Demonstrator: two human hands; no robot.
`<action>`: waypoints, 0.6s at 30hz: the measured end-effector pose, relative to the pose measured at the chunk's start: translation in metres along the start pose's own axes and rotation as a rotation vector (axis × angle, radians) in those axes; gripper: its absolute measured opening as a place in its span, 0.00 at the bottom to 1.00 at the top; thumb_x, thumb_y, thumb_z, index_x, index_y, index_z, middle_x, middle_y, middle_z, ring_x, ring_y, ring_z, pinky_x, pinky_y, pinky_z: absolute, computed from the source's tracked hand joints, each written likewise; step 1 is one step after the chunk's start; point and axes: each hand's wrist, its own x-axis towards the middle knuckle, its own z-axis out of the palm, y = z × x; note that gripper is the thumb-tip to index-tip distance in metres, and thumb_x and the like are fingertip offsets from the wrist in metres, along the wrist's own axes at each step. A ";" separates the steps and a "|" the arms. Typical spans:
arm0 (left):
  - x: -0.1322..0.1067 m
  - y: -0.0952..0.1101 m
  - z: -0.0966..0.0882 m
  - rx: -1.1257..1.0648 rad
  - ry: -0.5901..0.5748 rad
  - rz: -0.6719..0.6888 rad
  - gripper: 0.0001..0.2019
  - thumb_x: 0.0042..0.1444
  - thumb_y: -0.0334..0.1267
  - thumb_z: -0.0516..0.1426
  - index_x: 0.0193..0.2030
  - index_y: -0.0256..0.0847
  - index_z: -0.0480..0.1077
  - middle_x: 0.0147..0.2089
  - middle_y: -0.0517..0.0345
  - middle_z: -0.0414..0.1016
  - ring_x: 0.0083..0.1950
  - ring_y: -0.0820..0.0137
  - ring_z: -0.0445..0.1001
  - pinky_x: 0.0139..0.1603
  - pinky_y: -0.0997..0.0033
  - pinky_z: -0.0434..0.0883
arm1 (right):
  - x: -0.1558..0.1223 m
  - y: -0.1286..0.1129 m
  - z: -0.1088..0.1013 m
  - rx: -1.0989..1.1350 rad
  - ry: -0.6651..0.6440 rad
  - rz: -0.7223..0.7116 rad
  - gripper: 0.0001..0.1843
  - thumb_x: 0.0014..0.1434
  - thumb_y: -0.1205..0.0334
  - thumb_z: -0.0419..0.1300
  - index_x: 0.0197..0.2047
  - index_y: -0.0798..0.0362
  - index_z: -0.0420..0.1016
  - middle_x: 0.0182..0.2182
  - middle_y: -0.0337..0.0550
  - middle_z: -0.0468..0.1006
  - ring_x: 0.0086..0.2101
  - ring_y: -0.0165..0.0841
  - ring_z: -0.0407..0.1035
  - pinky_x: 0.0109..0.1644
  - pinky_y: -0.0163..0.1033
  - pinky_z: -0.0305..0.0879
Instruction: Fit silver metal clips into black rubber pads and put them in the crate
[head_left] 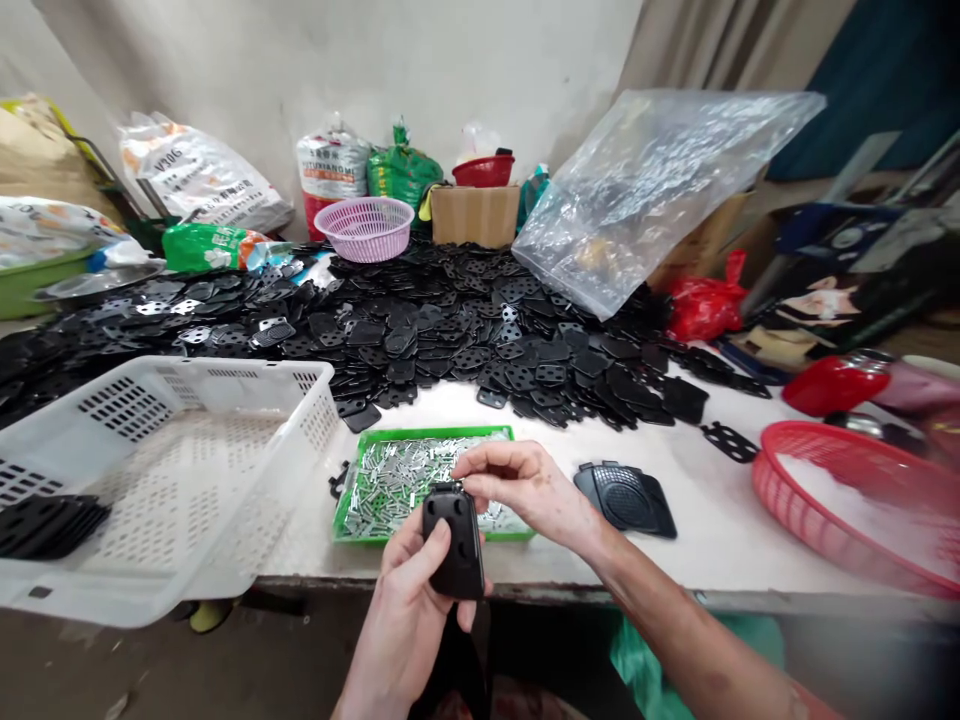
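Note:
My left hand (405, 625) grips a black plastic plate with holes (453, 548), holding it upright just above the table edge. My right hand (525, 487) reaches in from the right, its fingertips pinched on the plate's top edge. Anything small between those fingertips is hidden. Just behind the hands lies a green tray (424, 434) full of small metal clips (390, 490). To the right sits a black ribbed pad (625, 500) on the white table (720, 540).
A large pile of black plates (450, 340) covers the table's back. A white perforated crate (225, 367) stands at the left, and a red basket (795, 450) at the right. Behind the pile are a plastic sheet (652, 200), a pink basket (364, 228) and several sacks.

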 end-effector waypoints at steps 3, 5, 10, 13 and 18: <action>-0.001 -0.002 0.001 0.018 -0.023 0.004 0.10 0.61 0.40 0.57 0.45 0.38 0.74 0.35 0.54 0.75 0.26 0.70 0.75 0.16 0.79 0.62 | -0.004 -0.001 -0.004 -0.055 -0.019 -0.013 0.09 0.55 0.61 0.63 0.37 0.55 0.82 0.26 0.38 0.74 0.26 0.27 0.67 0.31 0.32 0.65; -0.001 -0.003 0.002 0.025 -0.020 0.002 0.09 0.61 0.40 0.57 0.44 0.39 0.74 0.35 0.55 0.75 0.26 0.70 0.75 0.16 0.79 0.63 | -0.007 -0.002 -0.005 -0.064 -0.018 -0.017 0.09 0.55 0.62 0.62 0.37 0.54 0.82 0.27 0.38 0.74 0.27 0.27 0.67 0.32 0.32 0.66; 0.000 -0.003 0.005 0.003 -0.029 -0.040 0.10 0.61 0.40 0.57 0.44 0.38 0.73 0.35 0.53 0.76 0.25 0.71 0.75 0.16 0.79 0.63 | -0.010 0.003 -0.005 0.087 0.099 0.001 0.06 0.52 0.63 0.65 0.35 0.54 0.80 0.26 0.36 0.76 0.24 0.26 0.67 0.31 0.32 0.66; 0.001 -0.001 0.008 0.029 -0.012 -0.013 0.10 0.60 0.41 0.58 0.44 0.38 0.73 0.35 0.54 0.75 0.25 0.69 0.75 0.17 0.78 0.63 | -0.010 0.010 -0.005 0.166 0.176 -0.011 0.08 0.50 0.61 0.69 0.33 0.55 0.80 0.28 0.38 0.78 0.22 0.25 0.67 0.30 0.31 0.65; 0.000 -0.001 0.013 0.131 0.012 0.075 0.12 0.60 0.41 0.59 0.48 0.39 0.72 0.36 0.55 0.74 0.31 0.67 0.75 0.22 0.73 0.69 | -0.013 0.019 0.001 0.187 0.289 -0.019 0.06 0.49 0.63 0.70 0.32 0.55 0.81 0.24 0.37 0.76 0.23 0.24 0.65 0.29 0.30 0.62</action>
